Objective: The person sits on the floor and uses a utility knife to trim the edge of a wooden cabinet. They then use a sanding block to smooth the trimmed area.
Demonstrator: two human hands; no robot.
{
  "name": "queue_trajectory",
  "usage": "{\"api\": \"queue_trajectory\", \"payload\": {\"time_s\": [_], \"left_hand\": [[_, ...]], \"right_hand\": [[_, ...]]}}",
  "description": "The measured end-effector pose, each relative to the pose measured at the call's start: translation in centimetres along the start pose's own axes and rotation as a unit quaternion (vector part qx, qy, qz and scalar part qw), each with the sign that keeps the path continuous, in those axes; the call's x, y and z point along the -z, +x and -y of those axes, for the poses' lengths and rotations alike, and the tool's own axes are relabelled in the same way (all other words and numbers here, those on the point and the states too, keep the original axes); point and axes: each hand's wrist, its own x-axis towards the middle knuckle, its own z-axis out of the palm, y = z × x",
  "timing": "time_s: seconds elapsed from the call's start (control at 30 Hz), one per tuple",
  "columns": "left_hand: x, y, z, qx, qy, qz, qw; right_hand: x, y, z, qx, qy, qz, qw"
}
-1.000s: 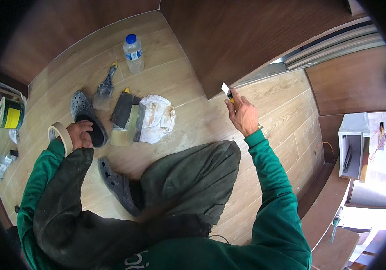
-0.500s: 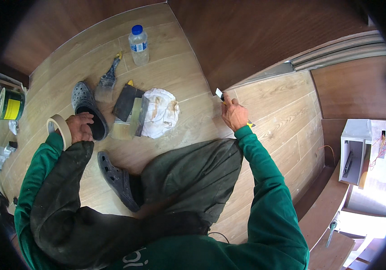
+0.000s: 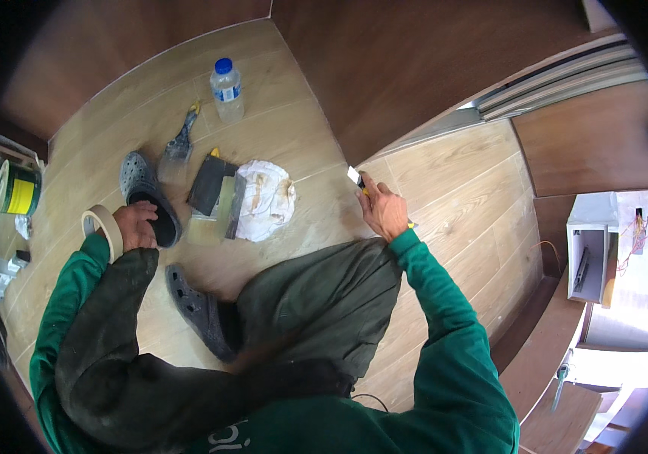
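Yellow-and-black bladed tool [image 3: 362,181] is looking light, stiff, best held by its handle [image 3: 412,225]; right hand [image 3: 386,213] is clasping it, left hand's [image 3: 138,225] grip unclear.

We make out lettering or labels in three places. Round the body of the clear plastic bottle [image 3: 230,111] standing on the floor [image 3: 445,250] runs a blue-and-white label [image 3: 227,94], but its print is too small for us to read. On the side of the dark green tub [image 3: 4,188] at the far left, we see a bright yellow label [image 3: 21,196], too small and soft for us to pick out any words. On the chest of the green top [image 3: 324,427], close to the lower edge, we see a few large, rounded, pale letters [image 3: 229,436], set at a slant.
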Motion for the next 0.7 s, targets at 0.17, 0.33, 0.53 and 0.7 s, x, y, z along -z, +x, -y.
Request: {"api": "queue_trajectory", "payload": {"time_s": [0.17,0.33,0.53,0.7], "left_hand": [[0.4,0.6,-0.8,-0.012,0.047,0.011,0.999],[-0.5,1.7,1.4,-0.005,-0.007,0.033,0.999],[-0.1,1.5,0.3,-0.018,-0.024,0.022,0.999],[-1.7,2.4,4.6,-0.081,0.018,0.034,0.996]], "right_hand": [[8.3,-0.5,1.1,0.044,-0.013,-0.071,0.996],[14.7,1.7,0.6,0.084,-0.129,-0.047,0.987],[17.7,2.3,0.4,0.073,-0.244,-0.024,0.967],[20.5,1.7,1.3,0.06,-0.252,-0.031,0.965]]}}
